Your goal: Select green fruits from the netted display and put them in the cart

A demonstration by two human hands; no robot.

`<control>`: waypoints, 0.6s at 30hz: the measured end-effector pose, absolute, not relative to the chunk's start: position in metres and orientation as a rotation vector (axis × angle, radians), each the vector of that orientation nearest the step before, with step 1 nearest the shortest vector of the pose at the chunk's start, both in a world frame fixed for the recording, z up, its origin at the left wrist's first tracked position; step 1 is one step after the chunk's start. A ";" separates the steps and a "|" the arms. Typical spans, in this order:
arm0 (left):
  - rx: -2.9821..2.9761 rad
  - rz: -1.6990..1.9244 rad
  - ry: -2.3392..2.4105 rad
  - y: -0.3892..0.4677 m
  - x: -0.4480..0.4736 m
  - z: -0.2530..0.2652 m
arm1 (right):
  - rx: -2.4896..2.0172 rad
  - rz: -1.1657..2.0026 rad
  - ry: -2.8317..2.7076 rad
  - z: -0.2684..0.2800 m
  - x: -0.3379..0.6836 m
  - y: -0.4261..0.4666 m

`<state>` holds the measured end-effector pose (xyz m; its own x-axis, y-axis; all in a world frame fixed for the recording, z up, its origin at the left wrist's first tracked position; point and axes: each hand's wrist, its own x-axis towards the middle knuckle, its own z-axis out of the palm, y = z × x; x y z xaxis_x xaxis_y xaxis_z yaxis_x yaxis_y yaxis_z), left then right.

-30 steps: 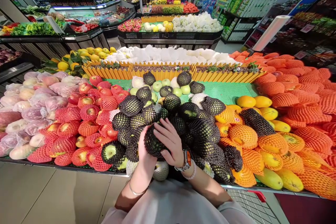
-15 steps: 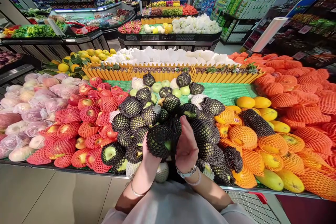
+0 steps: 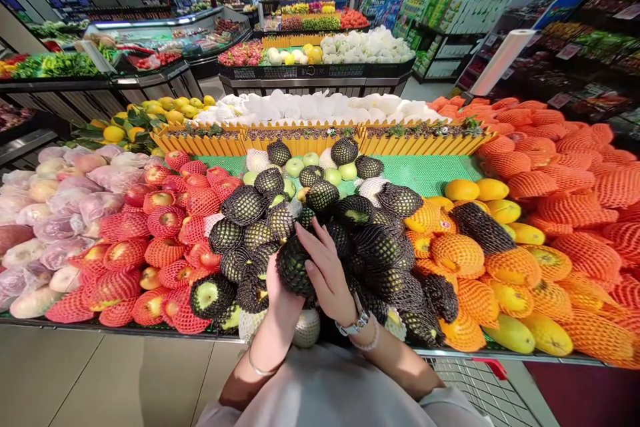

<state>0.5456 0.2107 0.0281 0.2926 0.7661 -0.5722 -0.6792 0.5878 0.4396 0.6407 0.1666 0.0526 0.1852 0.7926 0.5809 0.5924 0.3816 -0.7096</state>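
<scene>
Fingers [image 3: 277, 280] of the left hand [image 3: 278, 293] are curled up under a green fruit in black foam netting [image 3: 295, 268], which is cupped from below and kept raised just above the pile near the front edge of the display. From the other side, the fruit is covered by the right hand [image 3: 327, 273], whose fingers are spread wide and laid flat over its top and right flank, so that it is pressed between both hands.

At the far left, pale fruits in clear wrap [image 3: 55, 207] are stacked up to the stand's front lip. Beside them, red-netted apples [image 3: 155, 233] are heaped, touching the mound of black-netted fruits [image 3: 360, 240] that surrounds the hands closely on three sides. Open room is seen only toward the person's body, over the metal front rail [image 3: 150, 331] and the tiled floor [image 3: 100, 380].

Behind the mound, a bare patch of green mat [image 3: 425, 173] is bounded by a low yellow fence [image 3: 310, 141]. To the right, orange-netted fruits [image 3: 505, 267] and bare yellow mangoes [image 3: 530, 333] are packed to the front edge. A cart's wire basket [image 3: 475, 387] is visible at the lower right.
</scene>
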 end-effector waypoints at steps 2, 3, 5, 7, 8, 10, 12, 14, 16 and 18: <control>0.123 0.962 0.872 0.214 0.549 0.030 | -1.309 0.233 -1.507 0.053 0.643 0.166; 0.146 0.962 0.870 0.214 0.550 0.031 | -1.289 0.210 -1.474 0.052 0.645 0.165; 0.202 0.973 0.830 0.212 0.551 0.034 | -1.235 0.081 -1.379 0.050 0.647 0.162; 0.264 1.014 0.793 0.210 0.551 0.036 | -1.205 -0.077 -1.310 0.047 0.647 0.159; 0.307 1.041 0.781 0.208 0.552 0.037 | -1.209 -0.117 -1.317 0.045 0.647 0.159; 0.407 1.105 0.775 0.206 0.553 0.038 | -1.221 -0.092 -1.397 0.041 0.644 0.161; 0.506 1.174 0.792 0.206 0.555 0.039 | -1.198 -0.004 -1.434 0.036 0.640 0.164; 0.577 1.231 0.807 0.204 0.557 0.040 | -1.120 0.019 -1.362 0.030 0.634 0.169; 0.627 1.264 0.806 0.202 0.558 0.043 | -1.035 -0.029 -1.247 0.023 0.630 0.172; 0.649 1.284 0.796 0.199 0.558 0.047 | -0.954 -0.096 -1.192 0.019 0.627 0.174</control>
